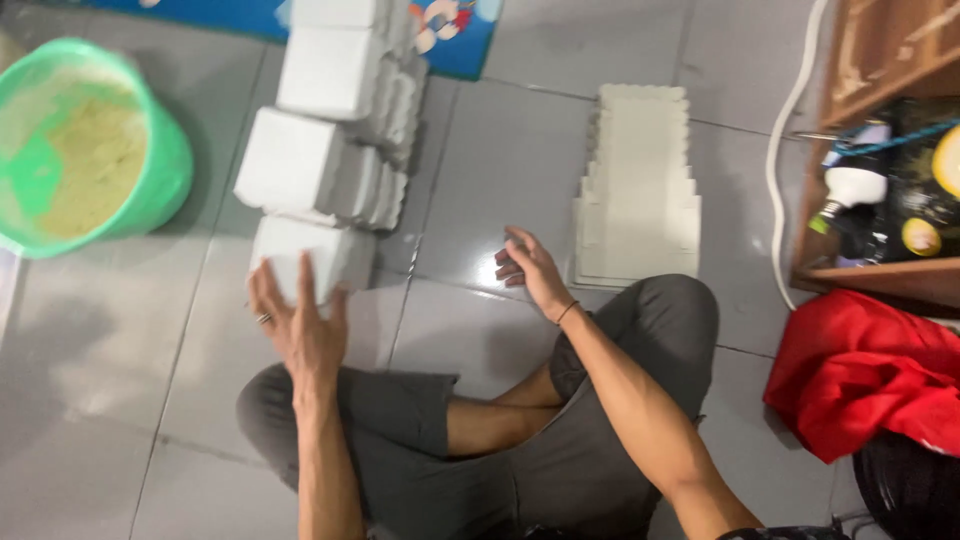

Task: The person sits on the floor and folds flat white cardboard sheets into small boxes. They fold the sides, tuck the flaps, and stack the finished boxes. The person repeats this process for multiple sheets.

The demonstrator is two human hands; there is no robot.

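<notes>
Head view shows us seated cross-legged on a grey tiled floor [120, 400], knees in dark trousers at the bottom of the frame. Just above the knees, our left hand [298, 325] is spread wide, fingers apart, palm laid against the nearest folded white box [310, 258] at centre left; it presses on the box and does not clamp it. Our right hand [530, 272], near the centre, hangs loosely curled with fingers a little apart, holding nothing, just beside the lower left corner of the stack of flat white box blanks [640, 190]. Beyond the nearest box, the row of finished white boxes [325, 130] runs toward the top of the frame, reaching a blue mat [460, 45]. A green bucket [165, 160] of pale yellowish stuff stands at upper left, well apart from the hands. At far right lie a red cloth [860, 375] and a wooden shelf [880, 275] with clutter. We judge the step as setting a folded box into the row; the next move calls for the right hand to lift the top blank cleanly.
</notes>
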